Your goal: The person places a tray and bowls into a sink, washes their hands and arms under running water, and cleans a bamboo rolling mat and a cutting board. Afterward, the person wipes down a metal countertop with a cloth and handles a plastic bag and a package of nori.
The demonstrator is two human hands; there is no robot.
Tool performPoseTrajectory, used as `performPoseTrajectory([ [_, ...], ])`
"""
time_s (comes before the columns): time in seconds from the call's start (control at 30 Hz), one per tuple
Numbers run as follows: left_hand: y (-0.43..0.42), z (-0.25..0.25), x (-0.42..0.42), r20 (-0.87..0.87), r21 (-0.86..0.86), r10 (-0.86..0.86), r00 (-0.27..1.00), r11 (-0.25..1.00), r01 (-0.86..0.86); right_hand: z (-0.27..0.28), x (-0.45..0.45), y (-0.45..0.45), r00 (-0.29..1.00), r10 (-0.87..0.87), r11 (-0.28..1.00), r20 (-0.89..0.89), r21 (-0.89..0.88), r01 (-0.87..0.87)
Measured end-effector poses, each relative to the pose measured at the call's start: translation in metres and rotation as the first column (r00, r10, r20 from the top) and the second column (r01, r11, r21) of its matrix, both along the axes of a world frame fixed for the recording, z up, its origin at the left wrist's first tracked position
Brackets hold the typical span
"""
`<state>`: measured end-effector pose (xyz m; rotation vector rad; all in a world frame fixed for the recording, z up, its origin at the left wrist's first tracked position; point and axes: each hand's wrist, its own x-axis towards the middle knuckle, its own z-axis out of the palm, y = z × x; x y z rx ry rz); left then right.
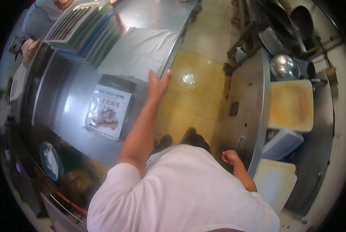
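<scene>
My left hand (158,86) reaches forward over the edge of the steel counter, thumb and fingers apart, holding nothing that I can see. Just ahead of it lies a white cloth (142,50), spread over the counter; whether the fingertips touch it I cannot tell. A pack of sushi nori (108,108) with a printed label lies flat to the left of my forearm. Low on the right, my right hand (230,156) hangs beside the opposite steel counter with its fingers curled in, and nothing shows in it.
Stacked trays (78,34) holding long dark rolls stand at the back left, near another person (43,17). A yellow wet floor (192,85) runs between the counters. On the right are a metal bowl (284,67), cutting boards (290,104) and a plastic container (283,144).
</scene>
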<state>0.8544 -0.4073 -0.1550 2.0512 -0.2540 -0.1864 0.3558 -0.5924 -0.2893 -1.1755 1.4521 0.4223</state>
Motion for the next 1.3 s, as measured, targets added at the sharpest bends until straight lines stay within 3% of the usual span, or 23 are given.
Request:
performPoseTrajectory([
  [0.07, -0.005, 0.002, 0.023, 0.070, 0.050, 0.165, 0.984, 0.984, -0.168, -0.004, 0.016, -0.026, 0.998, 0.029, 1.000, -0.064, 0.004, -0.029],
  [0.23, -0.002, 0.002, 0.095, 0.029, 0.084, 0.450, 0.892, 0.889, -0.451, -0.020, 0.083, -0.126, 0.993, 0.107, 0.994, 0.051, -0.006, -0.107],
  [0.3, 0.005, -0.020, 0.132, 0.046, 0.253, 0.593, 0.804, 0.772, -0.583, -0.016, 0.116, -0.164, 0.987, 0.141, 0.990, 0.084, -0.033, -0.138],
  [0.33, 0.007, -0.019, 0.135, -0.031, 0.180, 0.644, 0.764, 0.756, -0.630, -0.013, 0.133, -0.179, 0.983, 0.148, 0.988, 0.112, -0.062, -0.142],
  [0.4, 0.005, -0.022, 0.154, 0.034, 0.292, 0.721, 0.692, 0.656, -0.697, -0.005, 0.162, -0.213, 0.966, 0.219, 0.975, 0.136, -0.069, -0.211],
  [0.53, -0.009, -0.018, 0.181, 0.014, 0.405, 0.757, 0.653, 0.593, -0.697, 0.002, 0.213, -0.264, 0.917, 0.362, 0.931, 0.167, -0.098, -0.350],
  [0.6, -0.024, -0.023, 0.195, 0.116, 0.577, 0.754, 0.647, 0.479, -0.661, 0.003, 0.236, -0.279, 0.914, 0.298, 0.953, 0.274, -0.036, -0.300],
  [0.73, -0.058, -0.039, 0.214, 0.260, 0.573, 0.741, 0.619, 0.398, -0.717, 0.014, 0.286, -0.292, 0.894, 0.395, 0.918, 0.211, -0.055, -0.392],
  [0.8, -0.069, -0.029, 0.227, 0.271, 0.678, 0.577, 0.770, 0.454, -0.579, 0.017, 0.304, -0.296, 0.902, 0.356, 0.930, 0.245, 0.002, -0.368],
  [0.9, -0.100, -0.023, 0.254, 0.250, 0.727, 0.470, 0.846, 0.486, -0.485, 0.002, 0.316, -0.317, 0.902, 0.396, 0.915, 0.168, 0.011, -0.404],
  [0.93, -0.114, -0.026, 0.264, 0.236, 0.727, 0.476, 0.847, 0.492, -0.479, 0.001, 0.318, -0.326, 0.903, 0.402, 0.913, 0.155, 0.006, -0.407],
  [1.0, -0.136, -0.032, 0.280, 0.328, 0.715, 0.329, 0.886, 0.527, -0.460, 0.000, 0.319, -0.336, 0.910, 0.408, 0.912, 0.070, 0.005, -0.410],
  [1.17, -0.221, -0.025, 0.310, 0.307, 0.698, 0.231, 0.923, 0.604, -0.383, -0.001, 0.338, -0.358, 0.929, 0.370, 0.929, -0.011, -0.006, -0.370],
  [1.3, -0.275, -0.026, 0.325, 0.320, 0.673, 0.106, 0.941, 0.674, -0.305, 0.008, 0.370, -0.374, 0.890, 0.445, 0.894, 0.101, 0.001, -0.447],
])
